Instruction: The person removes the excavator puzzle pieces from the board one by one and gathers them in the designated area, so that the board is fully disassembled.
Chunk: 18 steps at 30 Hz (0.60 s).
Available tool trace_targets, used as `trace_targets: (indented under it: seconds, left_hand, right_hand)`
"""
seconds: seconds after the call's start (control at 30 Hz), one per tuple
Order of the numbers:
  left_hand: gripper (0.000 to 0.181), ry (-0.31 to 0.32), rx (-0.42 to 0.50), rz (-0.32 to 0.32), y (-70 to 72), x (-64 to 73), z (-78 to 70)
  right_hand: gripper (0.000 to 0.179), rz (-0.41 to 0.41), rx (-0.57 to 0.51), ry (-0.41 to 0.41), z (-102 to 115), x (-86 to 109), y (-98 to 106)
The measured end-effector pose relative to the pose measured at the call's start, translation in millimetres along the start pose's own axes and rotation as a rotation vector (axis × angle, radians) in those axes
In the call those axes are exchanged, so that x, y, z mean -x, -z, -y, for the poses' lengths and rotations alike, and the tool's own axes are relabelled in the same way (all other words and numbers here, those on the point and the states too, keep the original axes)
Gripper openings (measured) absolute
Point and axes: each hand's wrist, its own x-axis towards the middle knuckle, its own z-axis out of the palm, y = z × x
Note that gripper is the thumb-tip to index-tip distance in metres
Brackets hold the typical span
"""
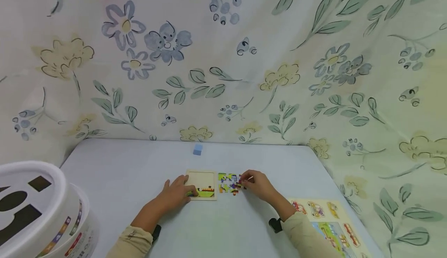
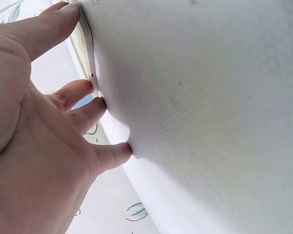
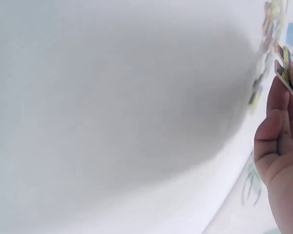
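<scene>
r hand (image 1: 258, 184) pinches a puzzle pc (image 3: 283, 73); tray (image 1: 202, 178) w/ bare upper part lies to its l, past loose pcs (image 1: 226, 188); l hand (image 1: 173, 194) nearer, fingers spread, touching tray's l side

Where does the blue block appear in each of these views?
Head: the blue block is just below centre, slightly left, beyond the wooden puzzle tray.
Left wrist: probably partly visible left of centre, between fingers of the left hand.
Right wrist: probably cut off by the right edge, above the right hand.
Shared landmark: the floral cloth.
</scene>
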Motion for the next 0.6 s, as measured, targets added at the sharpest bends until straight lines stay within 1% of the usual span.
trace_targets:
  seconds: [0.07, 0.17, 0.3, 0.47, 0.5, 0.6]
  left_hand:
    - [0.018, 0.005, 0.001, 0.009, 0.5, 0.3, 0.8]
    - [0.018, 0.005, 0.010, 0.011, 2.3, 1.6, 1.4]
    - [0.019, 0.006, 0.016, 0.017, 4.2, 2.6, 1.8]
    - [0.020, 0.012, 0.032, 0.035, 3.1, 1.8, 2.5]
    - [0.021, 0.013, 0.037, 0.036, 2.7, 1.5, 2.7]
    - [0.022, 0.004, 0.043, 0.025, 0.3, -0.5, 3.6]
  right_hand:
    - [0.010, 0.021, 0.002, -0.026, -8.6, 2.3, 2.5]
    - [0.009, 0.035, 0.015, -0.024, -15.7, 3.4, 2.4]
    - [0.008, 0.020, 0.037, 0.005, -19.5, 2.8, -0.5]
    - [0.007, 0.006, 0.045, 0.014, -22.4, 3.1, -3.3]
    - [0.008, 0.005, 0.046, 0.023, -23.1, 3.5, -3.4]
    - [0.009, -0.002, 0.048, 0.014, -25.0, 5.5, -2.9]
